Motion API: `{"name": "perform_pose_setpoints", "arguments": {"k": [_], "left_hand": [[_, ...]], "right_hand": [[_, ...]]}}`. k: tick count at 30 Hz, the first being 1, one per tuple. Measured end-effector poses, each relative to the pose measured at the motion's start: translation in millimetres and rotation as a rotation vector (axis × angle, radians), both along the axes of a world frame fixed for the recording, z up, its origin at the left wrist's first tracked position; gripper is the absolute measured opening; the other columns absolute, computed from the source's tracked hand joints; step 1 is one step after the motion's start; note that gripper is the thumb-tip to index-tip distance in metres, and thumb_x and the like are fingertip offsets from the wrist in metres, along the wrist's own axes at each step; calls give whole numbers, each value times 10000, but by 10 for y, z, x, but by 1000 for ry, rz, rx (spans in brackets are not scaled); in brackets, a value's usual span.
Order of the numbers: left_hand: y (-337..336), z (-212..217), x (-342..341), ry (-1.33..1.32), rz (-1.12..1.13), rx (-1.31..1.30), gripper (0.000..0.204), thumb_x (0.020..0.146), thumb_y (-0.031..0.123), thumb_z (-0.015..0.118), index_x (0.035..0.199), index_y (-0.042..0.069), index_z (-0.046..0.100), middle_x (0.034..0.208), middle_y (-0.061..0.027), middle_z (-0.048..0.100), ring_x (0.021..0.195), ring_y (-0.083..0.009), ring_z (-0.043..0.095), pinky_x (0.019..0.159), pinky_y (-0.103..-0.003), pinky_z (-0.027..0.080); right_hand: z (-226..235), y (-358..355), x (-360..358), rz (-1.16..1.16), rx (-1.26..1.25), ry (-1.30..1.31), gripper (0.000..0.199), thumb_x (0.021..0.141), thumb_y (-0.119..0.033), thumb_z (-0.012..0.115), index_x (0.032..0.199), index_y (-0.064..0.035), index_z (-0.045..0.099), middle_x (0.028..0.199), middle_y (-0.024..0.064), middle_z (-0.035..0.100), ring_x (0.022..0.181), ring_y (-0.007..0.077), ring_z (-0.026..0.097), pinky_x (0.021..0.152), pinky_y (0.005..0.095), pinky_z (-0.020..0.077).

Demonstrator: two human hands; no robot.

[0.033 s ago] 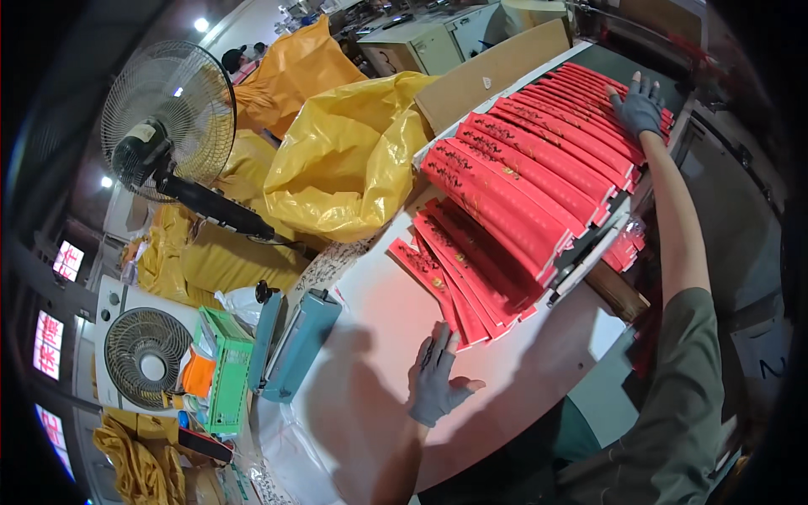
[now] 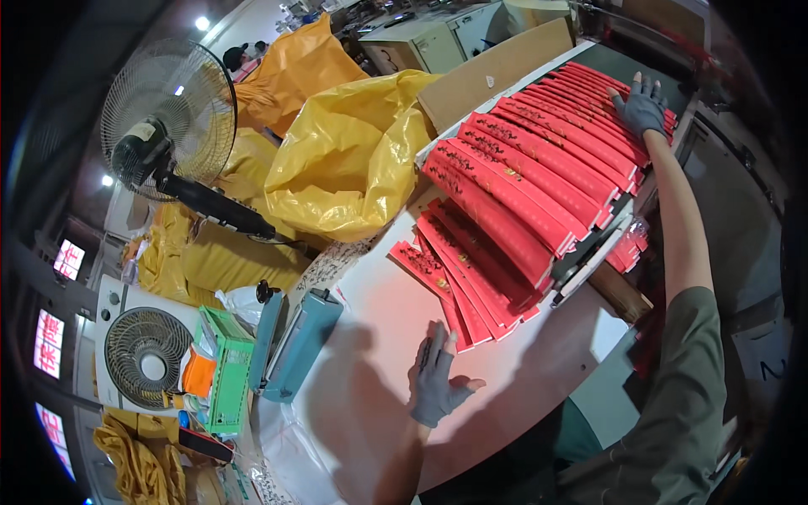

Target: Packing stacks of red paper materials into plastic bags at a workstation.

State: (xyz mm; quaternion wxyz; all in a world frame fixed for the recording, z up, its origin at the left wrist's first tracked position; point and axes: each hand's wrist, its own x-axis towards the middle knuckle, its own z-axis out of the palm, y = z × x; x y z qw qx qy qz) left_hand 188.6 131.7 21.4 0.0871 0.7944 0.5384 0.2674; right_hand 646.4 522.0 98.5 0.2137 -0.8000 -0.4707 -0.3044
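Note:
Overlapping red paper packets (image 2: 505, 194) with black and gold print lie fanned in a long row. They run from a dark conveyor belt (image 2: 619, 71) at the far right down onto a white table (image 2: 370, 353). My right hand (image 2: 643, 111), in a grey glove with bare fingertips, rests at the far right end of the row with its fingers spread. My left hand (image 2: 438, 383), gloved the same way, is held over the white table just below the nearest packets (image 2: 459, 286). Its fingers are stretched out, and nothing is in it.
An open yellow plastic bag (image 2: 345, 160) stands left of the packets, beside a cardboard sheet (image 2: 497, 76). Farther left are a black standing fan (image 2: 168, 126), a white box fan (image 2: 147, 353), a green plastic basket (image 2: 227, 370) and a teal bar-shaped device (image 2: 303, 345). More red packets (image 2: 627, 248) lie below the belt's edge.

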Motion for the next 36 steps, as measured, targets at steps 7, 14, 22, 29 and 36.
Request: {"name": "perform_pose_setpoints", "arguments": {"k": [7,14,22,29,36], "left_hand": [[287,-73,-150,-410,394,101,728,783,311,676,1381,19,381,1440,-245,329,1348,-369,313,1037,-427,350],[563,-125,-190,-504,501,182,780,789,463,671,1411,102,368,1452,-195,320,1299,-309,385,864,-324,451],[596,-357,-339,-347,642,170,894,744,363,741,1426,15,278,1469,-204,283,1317,-316,355,1063,-338,330],[640,-439,-331,-803,538,125,822,806,266,709,1411,-63,259,1475,-192,272,1357,-234,287,1088,-308,281],[106,96,-264,-1369,272,-341,510,848,262,657,1263,5,507,1161,-91,597,1056,-174,571,919,-297,454]], "right_hand": [[331,-425,-509,650,-384,87,673,858,-654,411,1033,-55,662,1007,201,646,992,369,583,874,427,458],[684,-1489,-1780,1156,-655,121,673,757,-635,599,905,22,587,843,252,579,810,420,558,738,452,442],[328,-2544,-3053,1398,-536,192,835,813,-642,520,1250,67,455,1140,265,548,1037,407,532,894,451,435],[-985,-1684,-2946,1243,-164,811,886,830,-611,534,1342,74,306,1168,324,545,1101,414,547,904,425,454],[-753,-2861,-3428,1357,-754,1280,1103,656,-596,739,1392,75,266,1215,269,542,1129,321,551,962,346,424]]}}
